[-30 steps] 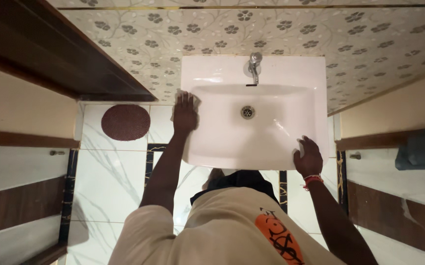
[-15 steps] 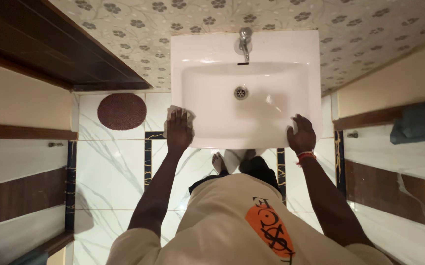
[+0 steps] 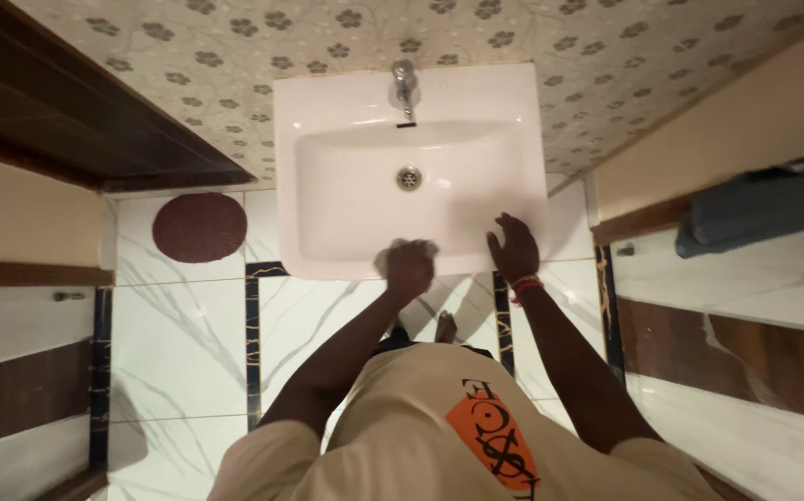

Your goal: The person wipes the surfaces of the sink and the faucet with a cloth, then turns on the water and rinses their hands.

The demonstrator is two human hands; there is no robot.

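A white wall-mounted sink with a chrome tap and a round drain is seen from above. My left hand presses a pale cloth against the sink's front rim near the middle; the cloth is mostly hidden under the fingers. My right hand rests with fingers spread on the front rim at the right, holding nothing. A red band sits on that wrist.
A round dark red mat lies on the white marbled floor tiles left of the sink. A dark wooden door frame stands at the upper left. A grey-blue cloth lies on a ledge at the right. Floral wall tiles back the sink.
My left hand has slid the cloth from the sink's left rim down around the corner and rightward along the front rim. My right hand stayed on the front right rim. The view shifted.
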